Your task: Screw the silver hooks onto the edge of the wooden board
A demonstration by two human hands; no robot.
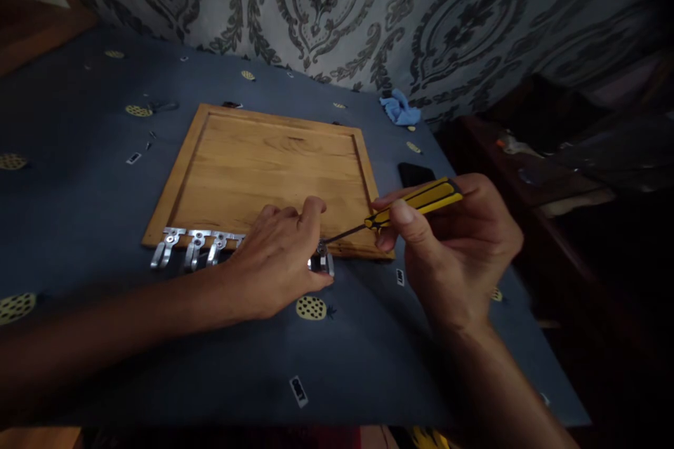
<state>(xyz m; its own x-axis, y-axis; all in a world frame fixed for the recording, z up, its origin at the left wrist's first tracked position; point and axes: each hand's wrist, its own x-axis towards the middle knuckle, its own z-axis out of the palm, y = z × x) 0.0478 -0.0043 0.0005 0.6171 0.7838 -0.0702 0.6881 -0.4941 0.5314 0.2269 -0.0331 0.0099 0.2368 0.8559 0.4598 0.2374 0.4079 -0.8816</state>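
Observation:
In my right hand (453, 252) is a screwdriver (415, 203) with a yellow and black handle, slanting down to the left. Its tip meets the right-end part of a silver metal hook rail (199, 237). That rail, with several hooks, lies along the near edge of a framed wooden board (274, 161). My left hand (279, 252) grips the rail near its right end, thumb below the end hook and fingers over the board's edge. It covers the middle of the rail. The board lies flat on a blue cloth.
The blue tablecloth (210, 351) has a pineapple print. A light blue rag (400, 109) and a dark flat object (415, 173) lie right of the board. Small screws (151, 140) lie left of it. A patterned wall stands behind, and dark furniture (505, 154) is at the right.

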